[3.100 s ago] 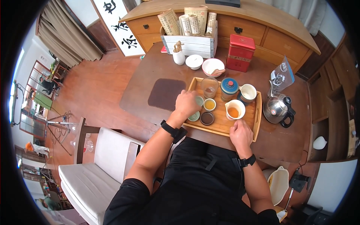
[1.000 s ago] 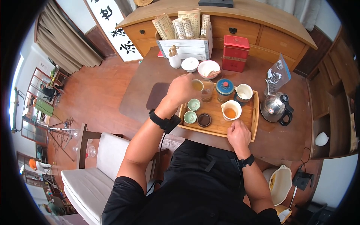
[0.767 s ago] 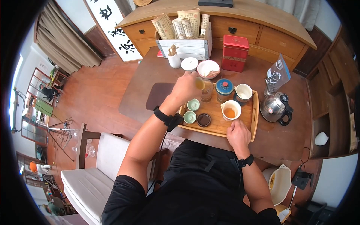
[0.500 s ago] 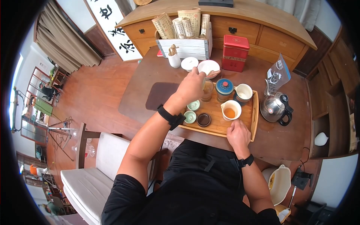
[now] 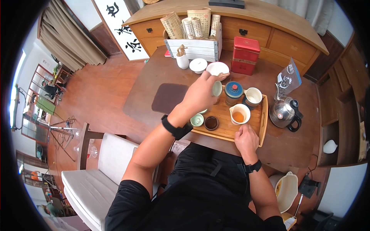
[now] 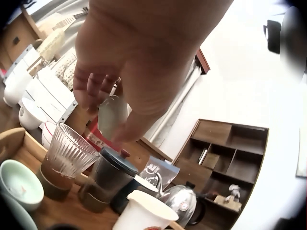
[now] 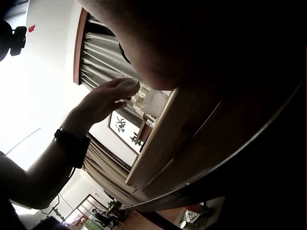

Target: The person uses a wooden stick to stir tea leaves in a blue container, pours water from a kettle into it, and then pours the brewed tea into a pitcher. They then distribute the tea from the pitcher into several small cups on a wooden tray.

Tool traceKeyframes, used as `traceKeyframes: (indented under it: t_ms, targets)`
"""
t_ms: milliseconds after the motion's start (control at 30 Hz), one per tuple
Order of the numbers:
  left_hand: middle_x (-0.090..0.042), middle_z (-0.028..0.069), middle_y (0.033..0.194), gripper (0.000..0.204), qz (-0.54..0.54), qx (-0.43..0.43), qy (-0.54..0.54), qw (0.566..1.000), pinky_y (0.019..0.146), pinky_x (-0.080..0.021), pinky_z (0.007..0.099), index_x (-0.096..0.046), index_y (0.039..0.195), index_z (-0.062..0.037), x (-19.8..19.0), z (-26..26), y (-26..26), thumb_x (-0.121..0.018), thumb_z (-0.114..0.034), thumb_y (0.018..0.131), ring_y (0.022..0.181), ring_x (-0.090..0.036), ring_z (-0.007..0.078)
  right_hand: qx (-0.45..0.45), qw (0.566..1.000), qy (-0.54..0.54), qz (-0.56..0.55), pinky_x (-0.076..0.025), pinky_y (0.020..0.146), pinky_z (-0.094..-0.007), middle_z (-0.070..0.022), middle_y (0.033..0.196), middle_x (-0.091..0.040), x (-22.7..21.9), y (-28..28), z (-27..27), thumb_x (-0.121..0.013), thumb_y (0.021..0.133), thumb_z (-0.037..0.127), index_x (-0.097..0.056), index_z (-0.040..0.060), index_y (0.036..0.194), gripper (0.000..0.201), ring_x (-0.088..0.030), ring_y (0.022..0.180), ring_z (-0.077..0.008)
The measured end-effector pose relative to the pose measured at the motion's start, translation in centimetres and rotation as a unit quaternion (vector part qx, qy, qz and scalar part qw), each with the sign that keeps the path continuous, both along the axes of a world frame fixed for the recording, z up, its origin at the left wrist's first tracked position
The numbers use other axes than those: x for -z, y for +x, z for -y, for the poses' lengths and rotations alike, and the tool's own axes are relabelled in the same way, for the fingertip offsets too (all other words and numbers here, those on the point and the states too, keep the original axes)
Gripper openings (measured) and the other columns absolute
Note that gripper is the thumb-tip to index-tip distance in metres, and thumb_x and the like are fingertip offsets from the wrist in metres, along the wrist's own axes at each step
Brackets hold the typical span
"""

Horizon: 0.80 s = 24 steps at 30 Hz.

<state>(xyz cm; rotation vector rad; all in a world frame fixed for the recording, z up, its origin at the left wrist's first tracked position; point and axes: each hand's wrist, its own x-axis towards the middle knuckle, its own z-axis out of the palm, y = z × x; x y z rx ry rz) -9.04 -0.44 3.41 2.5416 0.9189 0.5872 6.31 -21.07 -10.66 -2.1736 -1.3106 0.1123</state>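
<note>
My left hand [image 5: 212,86] pinches a small pale celadon cup [image 5: 217,89] and holds it tipped on its side above the back of the wooden tray [image 5: 225,133]. In the left wrist view the cup [image 6: 113,116] hangs mouth-down above a ribbed glass [image 6: 67,158] with dark liquid at its bottom. My right hand [image 5: 246,139] rests on the tray's front rim with loosely curled fingers and holds nothing. On the tray stand a pale green cup [image 5: 197,120], a dark cup [image 5: 211,123], a white pitcher of amber tea [image 5: 239,114], a blue-lidded jar [image 5: 234,91] and a white cup [image 5: 254,96].
A steel kettle [image 5: 284,111] stands right of the tray, with a clear packet [image 5: 289,79] behind it. At the back are a red tin [image 5: 246,56], white bowls [image 5: 217,68] and a white crate of scrolls [image 5: 194,40]. A dark mat [image 5: 169,97] lies to the left.
My left hand carried the tea-filled cup from the tray's left side to above the glass and tipped it from upright onto its side. The right hand stayed on the tray rim.
</note>
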Motion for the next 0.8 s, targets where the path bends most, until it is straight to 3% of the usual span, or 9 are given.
traceKeyframes:
  t_ms: [100,200,267,400,567,800]
  targets:
    - [-0.068,0.0172,0.118,0.059,0.046,-0.051,-0.088,0.994,0.095,-0.057,0.0452,-0.066,0.126,-0.0025,0.3,1.2,-2.0,-0.089,-0.019,0.074,0.109,-0.07,0.0384,-0.001,1.0,-0.002,0.0,-0.056,0.073,-0.0516,-0.0147,0.088,-0.069,0.2,0.1,0.1,-0.066,0.085,0.013,-0.062,0.0068,0.086,0.008,-0.07,0.084,-0.0385]
    - [-0.073,0.0184,0.112,0.058,0.022,-0.078,-0.155,0.985,0.094,-0.057,0.0437,-0.068,0.123,-0.0036,2.1,2.0,-3.6,-0.09,-0.022,0.072,0.108,-0.07,0.0386,-0.001,1.0,0.005,0.009,-0.056,0.074,-0.0519,-0.015,0.088,-0.069,0.5,0.1,0.0,-0.066,0.085,0.013,-0.062,0.0067,0.087,0.008,-0.069,0.083,-0.0389]
    - [-0.075,0.0196,0.112,0.056,0.017,-0.086,-0.153,0.984,0.096,-0.056,0.0449,-0.07,0.121,-0.0032,3.7,2.5,-3.6,-0.089,-0.023,0.073,0.107,-0.071,0.0388,-0.003,1.0,0.011,0.017,-0.056,0.074,-0.052,-0.0152,0.088,-0.069,0.6,0.0,0.0,-0.066,0.086,0.013,-0.062,0.0067,0.087,0.008,-0.069,0.083,-0.0391]
    - [-0.073,0.018,0.112,0.053,0.003,-0.059,-0.068,0.996,0.099,-0.054,0.0468,-0.071,0.119,-0.0038,6.7,3.0,-2.4,-0.088,-0.025,0.074,0.113,-0.068,0.0365,0.003,1.0,0.017,0.018,-0.056,0.074,-0.0526,-0.0152,0.089,-0.069,0.6,0.1,0.0,-0.065,0.086,0.013,-0.063,0.0066,0.087,0.007,-0.069,0.084,-0.0393]
    - [-0.067,0.0175,0.111,0.05,-0.041,-0.133,0.007,0.99,0.1,-0.053,0.0456,-0.075,0.113,-0.0037,8.9,3.7,-1.1,-0.092,-0.03,0.073,0.113,-0.062,0.037,0.006,1.0,0.017,0.016,-0.056,0.074,-0.0527,-0.0148,0.088,-0.069,0.4,-0.1,0.0,-0.066,0.086,0.013,-0.063,0.0069,0.087,0.007,-0.07,0.084,-0.0392]
    - [-0.066,0.0175,0.109,0.051,-0.045,-0.154,0.021,0.987,0.096,-0.053,0.0454,-0.077,0.108,-0.0038,9.9,3.5,-0.2,-0.093,-0.035,0.072,0.11,-0.062,0.0366,0.008,1.0,0.013,0.018,-0.056,0.073,-0.0525,-0.0145,0.088,-0.069,0.3,0.0,0.0,-0.066,0.086,0.014,-0.063,0.0069,0.086,0.008,-0.07,0.082,-0.0393]
